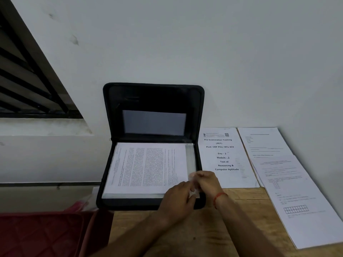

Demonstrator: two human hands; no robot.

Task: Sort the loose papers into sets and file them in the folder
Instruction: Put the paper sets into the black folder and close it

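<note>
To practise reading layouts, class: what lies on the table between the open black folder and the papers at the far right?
In the head view, the Pre Examination Training sheet lies flat there, beside the folder and the right-hand papers.

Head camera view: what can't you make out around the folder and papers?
In the head view:
Near right corner of the folder: covered by the left hand and right hand.
The pale strip both pinch: blurred, sleeve or paper unclear.
Print on the filed page: too small to read.
The right paper stack: cut off by the frame's right edge.
</note>
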